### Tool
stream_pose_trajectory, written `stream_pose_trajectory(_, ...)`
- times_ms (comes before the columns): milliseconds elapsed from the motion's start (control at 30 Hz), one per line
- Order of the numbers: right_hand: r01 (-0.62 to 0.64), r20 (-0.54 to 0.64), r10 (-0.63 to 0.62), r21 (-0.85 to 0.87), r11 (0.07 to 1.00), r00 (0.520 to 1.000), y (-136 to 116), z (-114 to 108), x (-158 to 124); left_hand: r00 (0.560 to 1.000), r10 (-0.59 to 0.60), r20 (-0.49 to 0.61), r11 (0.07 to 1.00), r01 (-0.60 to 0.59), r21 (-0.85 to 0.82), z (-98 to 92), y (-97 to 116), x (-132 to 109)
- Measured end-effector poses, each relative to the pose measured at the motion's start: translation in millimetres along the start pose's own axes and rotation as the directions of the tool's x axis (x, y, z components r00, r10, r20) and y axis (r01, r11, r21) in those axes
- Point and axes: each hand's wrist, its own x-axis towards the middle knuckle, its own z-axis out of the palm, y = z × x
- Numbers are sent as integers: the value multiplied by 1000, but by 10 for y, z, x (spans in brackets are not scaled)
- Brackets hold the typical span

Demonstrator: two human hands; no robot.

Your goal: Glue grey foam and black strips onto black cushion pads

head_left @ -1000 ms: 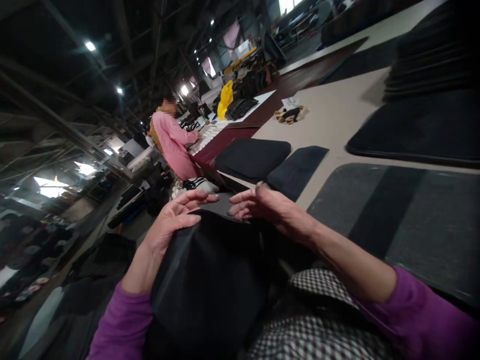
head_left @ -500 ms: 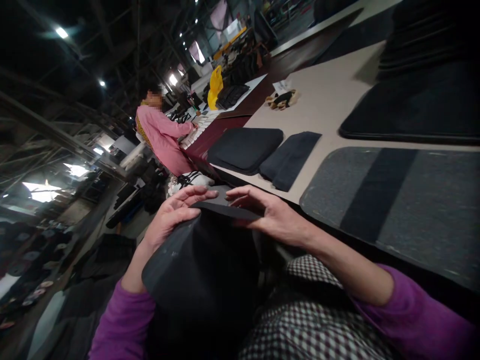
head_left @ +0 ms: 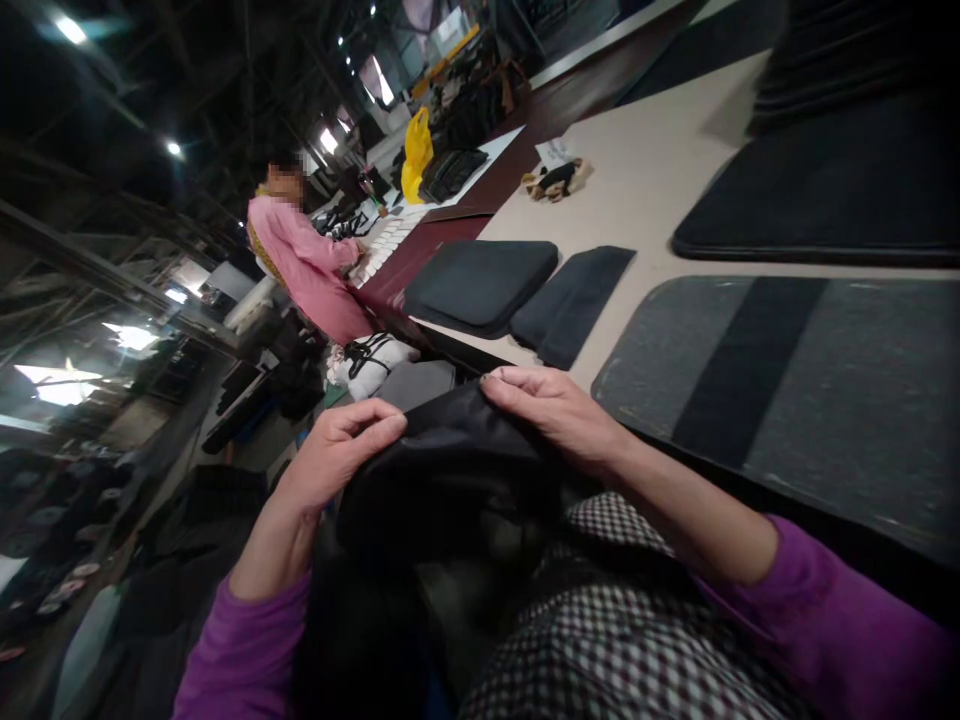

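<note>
Where black fabric [head_left: 450,470] bunches, left hand [head_left: 337,455] and right hand [head_left: 559,410] fingers pinch its edge.

Grey mat [head_left: 885,390], black pad [head_left: 480,285], pink-clad person [head_left: 304,265]

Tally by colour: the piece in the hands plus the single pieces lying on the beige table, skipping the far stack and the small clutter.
Black, held: 1, black fabric piece in left hand and right hand
Black or charcoal, on the table: 3, padded pad, flat strip, large mat
Grey with black stripe: 1, grey mat
Total: 5
</note>
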Motion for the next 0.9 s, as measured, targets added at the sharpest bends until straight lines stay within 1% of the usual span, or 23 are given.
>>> stream_pose_trajectory(133,-17,25,15,69,997,1000,21,-8,-5,1000,6,-21,1000,-7,-13,17,-18,-17)
stream_pose_trajectory(200,-28,40,24,106,994,999,21,-12,-8,1000,12,-11,1000,-12,-12,14,-29,-22)
stream_pose_trajectory(267,-28,50,23,98,995,998,1,-9,-12,1000,23,5,1000,-23,-2,14,-31,-28)
stream_pose_trajectory(300,-16,46,14,57,998,999,-18,-3,-13,1000,28,13,1000,-28,7,19,-28,-32)
stream_pose_trajectory(367,16,27,-13,-89,996,1000,-70,20,-10,999,44,28,998,-45,38,37,-14,-42)
stream_pose_trajectory(433,50,7,-50,-239,970,999,-127,55,-1,997,63,46,995,-66,77,65,3,-54)
stream_pose_trajectory(500,66,-6,-71,-307,950,997,-166,90,10,995,80,60,991,-85,104,90,17,-64)
stream_pose_trajectory(633,52,-32,-63,-277,959,998,-161,123,20,996,85,40,992,-88,89,111,16,-65)
stream_pose_trajectory(767,43,-45,-54,-202,978,998,-116,139,15,999,33,36,999,-33,-4,120,-14,-50)
stream_pose_trajectory(900,-13,-75,1,-155,988,997,-85,135,14,999,0,33,998,2,-67,148,-42,-40)
